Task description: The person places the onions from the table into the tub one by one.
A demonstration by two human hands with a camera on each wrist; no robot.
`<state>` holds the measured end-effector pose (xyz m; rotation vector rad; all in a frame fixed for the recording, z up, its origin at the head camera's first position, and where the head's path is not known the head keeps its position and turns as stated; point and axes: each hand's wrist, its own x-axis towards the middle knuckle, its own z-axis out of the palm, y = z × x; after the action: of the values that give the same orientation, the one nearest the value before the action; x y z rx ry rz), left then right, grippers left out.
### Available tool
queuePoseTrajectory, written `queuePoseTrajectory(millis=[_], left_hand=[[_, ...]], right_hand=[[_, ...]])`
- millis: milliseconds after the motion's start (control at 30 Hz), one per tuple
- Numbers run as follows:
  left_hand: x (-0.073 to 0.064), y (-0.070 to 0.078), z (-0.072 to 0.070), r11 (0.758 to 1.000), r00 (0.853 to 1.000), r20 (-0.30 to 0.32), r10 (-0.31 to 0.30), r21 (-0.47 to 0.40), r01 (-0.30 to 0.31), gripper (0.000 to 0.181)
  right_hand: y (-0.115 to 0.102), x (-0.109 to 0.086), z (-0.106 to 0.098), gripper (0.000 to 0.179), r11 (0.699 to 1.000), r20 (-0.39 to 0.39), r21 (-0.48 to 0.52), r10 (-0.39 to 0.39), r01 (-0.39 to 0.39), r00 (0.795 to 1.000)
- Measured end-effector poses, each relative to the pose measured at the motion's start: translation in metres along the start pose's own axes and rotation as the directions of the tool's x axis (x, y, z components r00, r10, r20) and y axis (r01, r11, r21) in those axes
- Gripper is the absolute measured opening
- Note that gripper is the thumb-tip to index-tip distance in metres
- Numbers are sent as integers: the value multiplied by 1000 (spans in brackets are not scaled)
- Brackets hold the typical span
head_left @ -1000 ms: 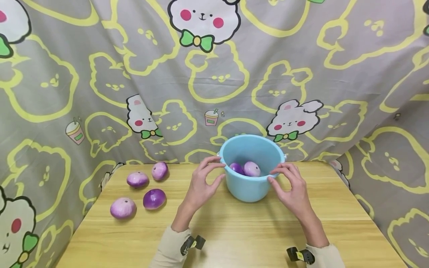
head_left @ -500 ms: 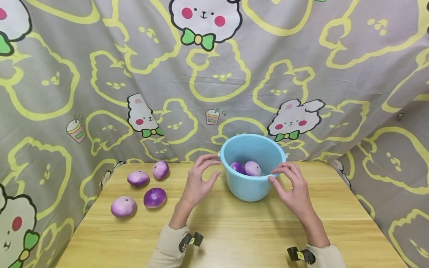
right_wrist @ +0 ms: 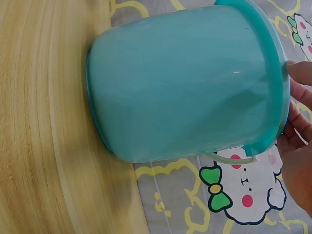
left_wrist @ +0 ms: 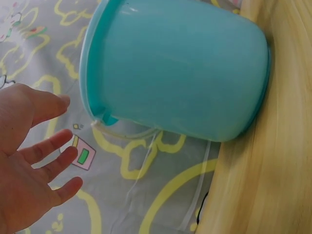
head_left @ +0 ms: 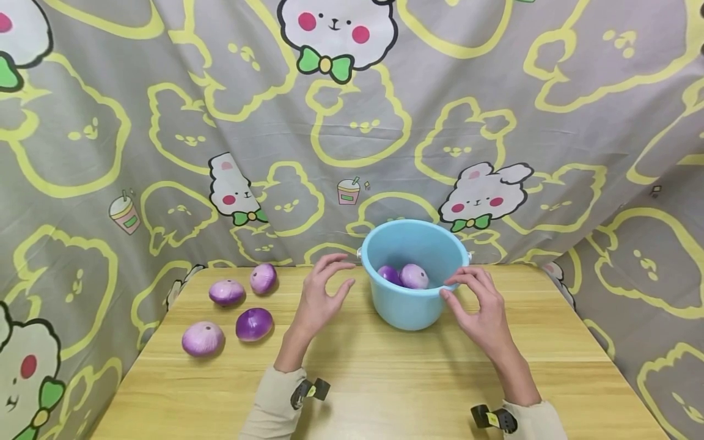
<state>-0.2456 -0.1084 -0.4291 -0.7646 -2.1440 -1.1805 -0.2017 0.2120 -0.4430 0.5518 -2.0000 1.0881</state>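
Observation:
A light blue bucket (head_left: 407, 308) stands upright on the wooden table, with two purple onions (head_left: 414, 277) visible inside. My right hand (head_left: 484, 311) pinches its near right rim, thumb on the outside and fingers over the edge. The right wrist view shows the fingertips of that hand (right_wrist: 300, 112) at the rim. Left of the bucket, my left hand (head_left: 321, 296) hovers apart from it, fingers spread in a loose curve and holding nothing. In the left wrist view a gap separates that hand (left_wrist: 36, 161) from the bucket's rim (left_wrist: 87, 73).
Several more purple onions lie on the table's left: a pale one (head_left: 203, 339), a dark one (head_left: 254, 324), and others behind (head_left: 227, 293). A patterned grey curtain (head_left: 352, 122) hangs at the table's back edge. The bucket's pale handle (left_wrist: 129, 134) hangs on its far side.
My left hand has come off the bucket's left rim and moved left, away from it. The right hand has stayed at the rim, and the bucket and onions have kept their places.

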Motion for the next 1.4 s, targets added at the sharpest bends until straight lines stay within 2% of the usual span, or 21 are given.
queuePoseTrajectory(millis=[800,1000,1167,1400], left_hand=[[-6,-26,-9,997,999,4,-53,50,53,28],[-6,-30,-11,997,999,-5,-54,45,54,26],[-7,-31,-13,997,998,15,-59,56,58,28],[-12,-36,-25,993,996,22,-88,76,86,31]], right_hand=[[-1,1,0,32,1000,0,6,-6,6,1000],[-4,1,-3,30,1000,22,11,21,-21,1000],[-3,1,-4,30,999,27,8,36,-36,999],[-2,1,-1,32,1000,14,14,8,-8,1000]])
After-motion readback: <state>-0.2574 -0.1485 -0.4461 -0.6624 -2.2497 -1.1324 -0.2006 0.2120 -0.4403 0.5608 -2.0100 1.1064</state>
